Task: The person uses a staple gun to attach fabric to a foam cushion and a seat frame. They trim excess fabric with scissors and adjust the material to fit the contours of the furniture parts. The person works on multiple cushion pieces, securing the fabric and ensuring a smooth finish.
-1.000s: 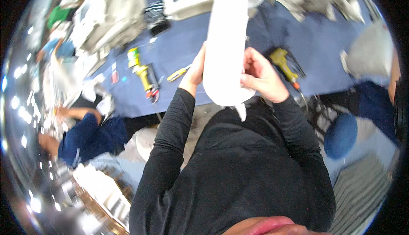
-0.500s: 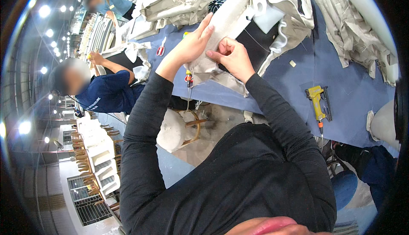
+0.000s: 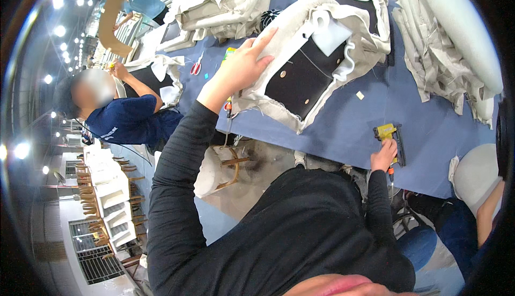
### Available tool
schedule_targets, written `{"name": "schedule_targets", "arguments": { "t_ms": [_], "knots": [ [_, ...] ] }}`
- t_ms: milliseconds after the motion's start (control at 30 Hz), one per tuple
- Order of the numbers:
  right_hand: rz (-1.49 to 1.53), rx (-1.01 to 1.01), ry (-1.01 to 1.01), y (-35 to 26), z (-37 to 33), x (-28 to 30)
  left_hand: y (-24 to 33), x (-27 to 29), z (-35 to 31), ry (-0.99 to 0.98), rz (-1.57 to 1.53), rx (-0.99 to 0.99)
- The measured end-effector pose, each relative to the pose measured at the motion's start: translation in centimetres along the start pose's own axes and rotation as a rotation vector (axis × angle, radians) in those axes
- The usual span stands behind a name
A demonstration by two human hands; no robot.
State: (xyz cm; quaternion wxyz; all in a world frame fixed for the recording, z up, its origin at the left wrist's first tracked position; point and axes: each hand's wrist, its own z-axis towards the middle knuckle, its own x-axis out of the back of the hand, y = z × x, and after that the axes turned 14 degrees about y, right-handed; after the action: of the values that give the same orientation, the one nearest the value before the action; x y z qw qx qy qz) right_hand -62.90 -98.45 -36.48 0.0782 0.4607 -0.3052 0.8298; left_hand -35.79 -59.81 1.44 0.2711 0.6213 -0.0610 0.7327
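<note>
An upholstered panel (image 3: 311,14) with beige fabric edges and a black underside lies on the blue-covered table. Across its left border rests my left hand (image 3: 244,63), fingers stretched out over the fabric. To the right, my right hand (image 3: 383,156) is wrapped round the grip of a yellow staple gun (image 3: 384,131) near the table's front edge. An orange fitting hangs below the grip. White wadding (image 3: 332,38) and a loose thread lie on the panel. Its black face shows a few small round holes.
Stacked beige covers (image 3: 228,9) stand at the far left, more fabric pieces (image 3: 426,44) at the right. Red-handled scissors (image 3: 196,68) lie left of the panel. A co-worker in a navy shirt (image 3: 120,116) works at the left; another person's arm (image 3: 489,210) shows at the right.
My right hand has left the fabric and moved right onto the staple gun. My left hand stays on the panel, which now lies flatter with more black showing. A person behind now holds a curved brown piece.
</note>
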Motion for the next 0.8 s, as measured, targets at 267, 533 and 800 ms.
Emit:
{"name": "schedule_targets", "arguments": {
  "t_ms": [267,533,800],
  "knots": [
    [0.167,-0.261,-0.125,-0.9,8.2,-3.0,-1.2,0.7,2.2,-0.032,-0.167,-0.001],
    [1.475,-0.153,-0.505,-26.5,16.6,3.6,-4.0,-1.8,8.4,-0.277,-0.355,0.654],
    [1.640,-0.214,-0.385,-34.5,13.7,4.4,-2.1,-2.3,4.9,-0.009,-0.101,0.058]
  ]
}}
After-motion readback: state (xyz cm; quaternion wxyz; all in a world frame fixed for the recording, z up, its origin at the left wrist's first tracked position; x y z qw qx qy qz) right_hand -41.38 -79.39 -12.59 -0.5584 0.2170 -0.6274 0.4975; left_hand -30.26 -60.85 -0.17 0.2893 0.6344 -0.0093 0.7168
